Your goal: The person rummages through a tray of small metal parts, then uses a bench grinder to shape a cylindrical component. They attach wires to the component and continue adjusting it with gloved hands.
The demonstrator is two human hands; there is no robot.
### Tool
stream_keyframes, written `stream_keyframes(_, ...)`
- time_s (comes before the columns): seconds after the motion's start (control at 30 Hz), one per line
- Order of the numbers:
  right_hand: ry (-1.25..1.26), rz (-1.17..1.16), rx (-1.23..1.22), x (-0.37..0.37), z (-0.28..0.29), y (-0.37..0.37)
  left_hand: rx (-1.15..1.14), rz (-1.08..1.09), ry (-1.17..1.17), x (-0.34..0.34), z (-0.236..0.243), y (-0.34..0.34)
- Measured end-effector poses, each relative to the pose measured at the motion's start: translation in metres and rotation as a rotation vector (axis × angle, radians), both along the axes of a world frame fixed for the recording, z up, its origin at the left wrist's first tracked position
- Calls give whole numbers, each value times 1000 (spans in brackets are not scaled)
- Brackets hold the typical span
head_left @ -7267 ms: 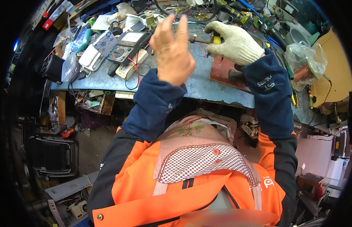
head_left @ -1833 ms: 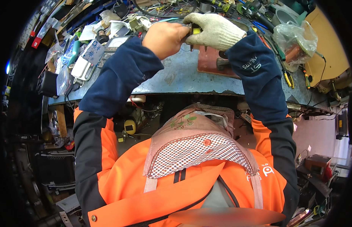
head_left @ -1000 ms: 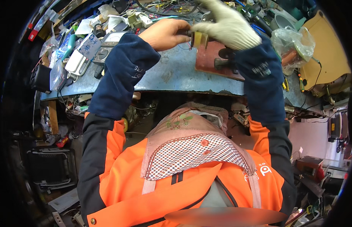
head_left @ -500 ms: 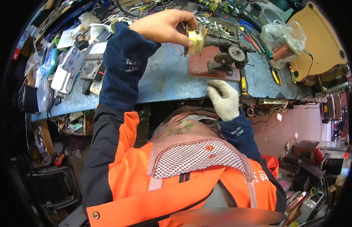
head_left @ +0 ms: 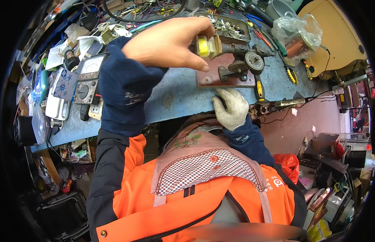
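Observation:
My bare left hand (head_left: pixel 168 45) reaches over the blue workbench (head_left: pixel 175 103) and grips a small yellow-taped coil bobbin (head_left: pixel 205 45) seated on the shaft of a hand-crank winding machine (head_left: pixel 240 60), which stands on a reddish-brown base board (head_left: pixel 213 78). My right hand (head_left: pixel 231 108), in a white knit glove, rests at the bench's near edge just below that board, fingers curled, holding nothing that I can see.
Two multimeters (head_left: pixel 87 78) and a metal case (head_left: pixel 58 101) lie at the left of the bench. A tray of small metal parts (head_left: pixel 229 26), a yellow-handled screwdriver (head_left: pixel 259 89), pliers (head_left: pixel 291 74) and a clear bag with copper wire (head_left: pixel 294 34) sit at the right. Cables crowd the back.
My gloved right hand left the bobbin and dropped to the bench's near edge. My left hand stays on the bobbin at the winder's shaft.

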State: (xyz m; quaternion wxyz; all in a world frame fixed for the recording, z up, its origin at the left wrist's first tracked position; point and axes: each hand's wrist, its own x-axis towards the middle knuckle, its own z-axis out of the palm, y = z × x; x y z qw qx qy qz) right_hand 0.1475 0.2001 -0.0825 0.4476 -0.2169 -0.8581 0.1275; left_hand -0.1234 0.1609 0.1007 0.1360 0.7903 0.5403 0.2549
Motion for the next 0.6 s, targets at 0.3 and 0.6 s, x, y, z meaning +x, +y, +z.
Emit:
stream_keyframes(0.3, 39, 25, 54, 0, -6, 3, -291, -92, -360, -19, -24, 23)
stream_keyframes(0.6, 37, 44, 60, 3, -4, 2, 90, 39, 52, 8, -15, 5)
